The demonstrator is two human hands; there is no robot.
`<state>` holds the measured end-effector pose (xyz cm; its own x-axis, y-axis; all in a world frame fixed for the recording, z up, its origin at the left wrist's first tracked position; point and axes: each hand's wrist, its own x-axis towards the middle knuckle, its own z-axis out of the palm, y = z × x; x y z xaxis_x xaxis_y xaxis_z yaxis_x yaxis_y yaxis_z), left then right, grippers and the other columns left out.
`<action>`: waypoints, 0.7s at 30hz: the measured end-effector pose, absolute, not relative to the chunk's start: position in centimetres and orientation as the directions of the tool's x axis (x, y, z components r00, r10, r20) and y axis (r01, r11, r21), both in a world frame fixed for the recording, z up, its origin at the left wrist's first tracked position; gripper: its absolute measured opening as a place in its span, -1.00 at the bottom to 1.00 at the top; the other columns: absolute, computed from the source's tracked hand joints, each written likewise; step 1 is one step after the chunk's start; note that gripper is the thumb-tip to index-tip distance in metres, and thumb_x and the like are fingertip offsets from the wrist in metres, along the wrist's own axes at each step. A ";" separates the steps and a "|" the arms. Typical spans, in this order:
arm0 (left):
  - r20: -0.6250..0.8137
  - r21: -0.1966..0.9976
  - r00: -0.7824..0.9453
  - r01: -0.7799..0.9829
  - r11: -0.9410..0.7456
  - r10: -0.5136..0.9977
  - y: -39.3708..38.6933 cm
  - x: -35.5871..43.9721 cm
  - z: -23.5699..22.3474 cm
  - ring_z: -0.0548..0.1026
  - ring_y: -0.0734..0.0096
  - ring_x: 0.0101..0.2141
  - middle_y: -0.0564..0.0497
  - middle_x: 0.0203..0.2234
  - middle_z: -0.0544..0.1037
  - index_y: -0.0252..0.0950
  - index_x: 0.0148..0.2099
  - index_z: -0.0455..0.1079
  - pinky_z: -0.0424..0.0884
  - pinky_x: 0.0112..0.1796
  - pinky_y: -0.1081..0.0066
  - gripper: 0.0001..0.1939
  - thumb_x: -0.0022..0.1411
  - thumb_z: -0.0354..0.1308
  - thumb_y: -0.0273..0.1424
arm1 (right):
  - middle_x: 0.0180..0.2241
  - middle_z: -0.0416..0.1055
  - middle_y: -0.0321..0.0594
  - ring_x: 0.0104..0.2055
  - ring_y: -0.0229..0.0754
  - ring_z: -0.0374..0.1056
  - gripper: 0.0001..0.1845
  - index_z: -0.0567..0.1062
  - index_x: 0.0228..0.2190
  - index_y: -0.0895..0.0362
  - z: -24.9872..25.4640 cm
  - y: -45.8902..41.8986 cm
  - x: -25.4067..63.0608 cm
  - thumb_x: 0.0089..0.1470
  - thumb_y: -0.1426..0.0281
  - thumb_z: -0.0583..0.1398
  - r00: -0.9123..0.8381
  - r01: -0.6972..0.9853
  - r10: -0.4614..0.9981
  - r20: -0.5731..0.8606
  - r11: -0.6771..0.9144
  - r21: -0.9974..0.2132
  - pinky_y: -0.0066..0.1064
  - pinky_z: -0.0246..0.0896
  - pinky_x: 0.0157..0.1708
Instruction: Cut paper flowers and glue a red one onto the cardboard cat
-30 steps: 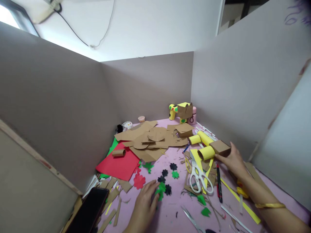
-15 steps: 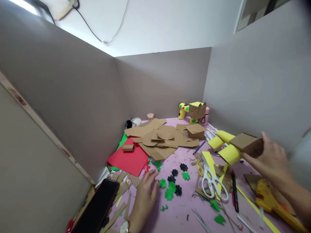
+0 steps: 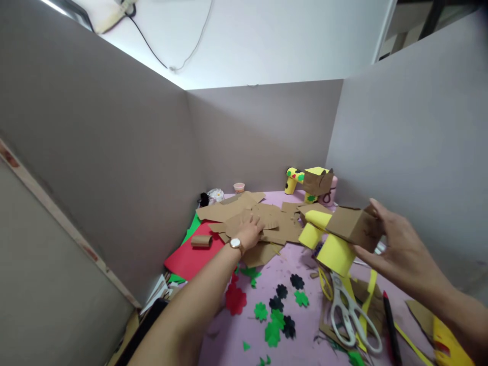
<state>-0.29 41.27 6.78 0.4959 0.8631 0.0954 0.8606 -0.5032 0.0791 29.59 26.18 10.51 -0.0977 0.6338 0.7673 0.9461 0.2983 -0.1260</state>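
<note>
My right hand (image 3: 400,249) is closed on a cardboard-and-yellow-paper model, held above the table: a small brown cardboard box (image 3: 348,223) joined to yellow paper tubes (image 3: 335,254). Thumb and fingers grip the box end. My left hand (image 3: 251,230), a watch (image 3: 235,243) on its wrist, reaches to the pile of cut cardboard (image 3: 284,231). Its fingers lie out over the pieces, apart, with nothing seen in them. A similar yellow model with colored spots (image 3: 293,178) and a cardboard box head (image 3: 318,182) stands at the back right.
White-handled scissors (image 3: 348,315) lie among yellow strips at the right, near a black-and-red pen (image 3: 391,325) and a yellow glue gun (image 3: 448,343). Green and black paper flowers (image 3: 276,317) dot the middle. A red sheet (image 3: 183,259) carries a cardboard roll (image 3: 201,241). Grey partitions (image 3: 263,132) enclose the table.
My left hand has moved forward from beside the paper flowers onto the cardboard pile. My right hand has brought the model leftward, over the scissors. The view has shifted slightly.
</note>
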 end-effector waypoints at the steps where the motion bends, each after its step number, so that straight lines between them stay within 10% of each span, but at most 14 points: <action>1: 0.068 0.062 0.496 0.864 -0.500 0.866 42.2 0.2 6.4 0.30 0.09 0.04 -0.11 0.10 0.30 -0.24 0.05 0.30 0.27 -0.01 -0.01 -0.66 0.22 0.12 -0.37 | 0.02 0.24 0.06 0.03 0.27 0.19 -0.11 -0.11 0.25 0.11 10.6 26.8 28.9 -0.03 0.18 0.13 -0.112 0.940 0.627 0.771 0.317 -0.122 0.06 0.14 -0.03; 12: 0.007 -0.006 0.162 0.987 -0.162 0.987 47.9 -3.2 4.3 0.45 0.24 -0.16 -0.10 -0.05 0.41 -0.31 0.04 0.29 0.43 -0.19 0.15 -0.68 0.26 0.08 -0.33 | 0.04 0.18 0.08 0.11 0.22 0.08 -0.13 -0.12 0.23 0.18 8.5 35.8 22.8 -0.03 0.35 0.16 -0.224 0.933 0.611 0.760 0.360 -0.015 0.05 0.09 0.03; 21: 0.165 0.014 0.223 0.973 -0.229 0.961 43.9 -4.7 3.1 0.45 0.24 -0.14 -0.11 -0.03 0.40 -0.29 0.05 0.29 0.43 -0.17 0.15 -0.68 0.26 0.07 -0.33 | 0.11 0.18 0.16 0.22 0.20 -0.05 -0.41 0.15 0.16 0.22 5.1 40.3 17.3 0.08 0.57 0.03 -0.428 0.886 0.659 0.619 0.440 0.144 -0.02 0.04 0.07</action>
<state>-4.74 43.91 3.07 0.2232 0.9607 0.1648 0.9734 -0.2286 0.0142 17.29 40.27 5.06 -0.4275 0.6590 0.6189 0.8864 0.4399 0.1440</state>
